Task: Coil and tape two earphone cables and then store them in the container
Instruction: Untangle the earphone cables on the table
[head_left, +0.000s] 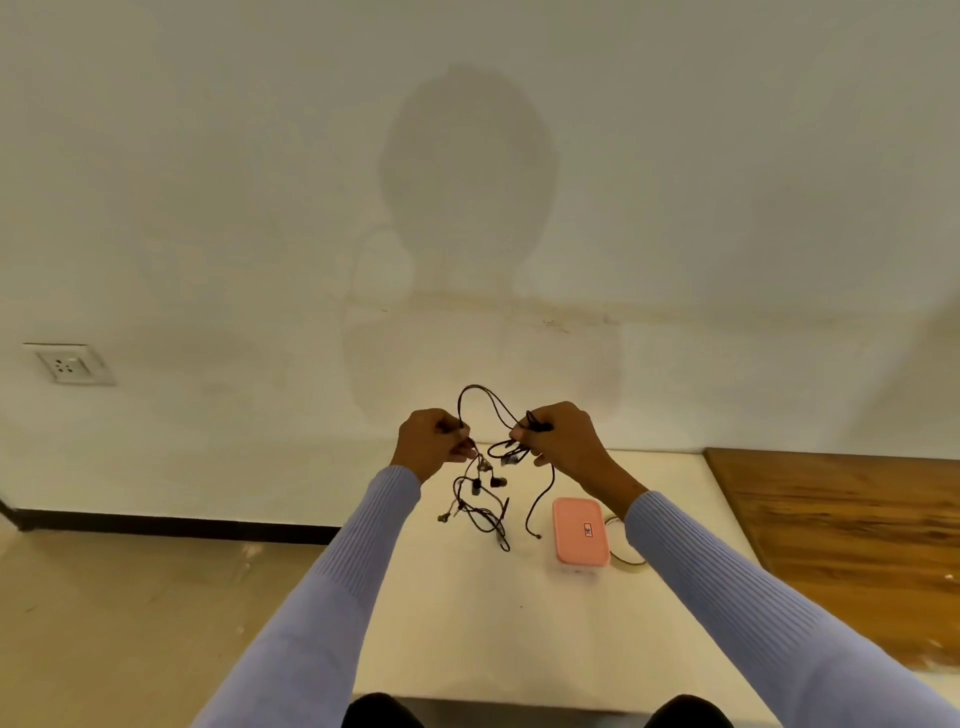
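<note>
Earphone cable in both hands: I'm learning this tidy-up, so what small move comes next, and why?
Probably wind the slack into a loop. The left hand and right hand pinch the earphone cable, but its ends dangle loose above the table.

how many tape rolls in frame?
1. The tape roll lies on the table, right of the pink box, partly behind the right sleeve. Others may be hidden.
</note>
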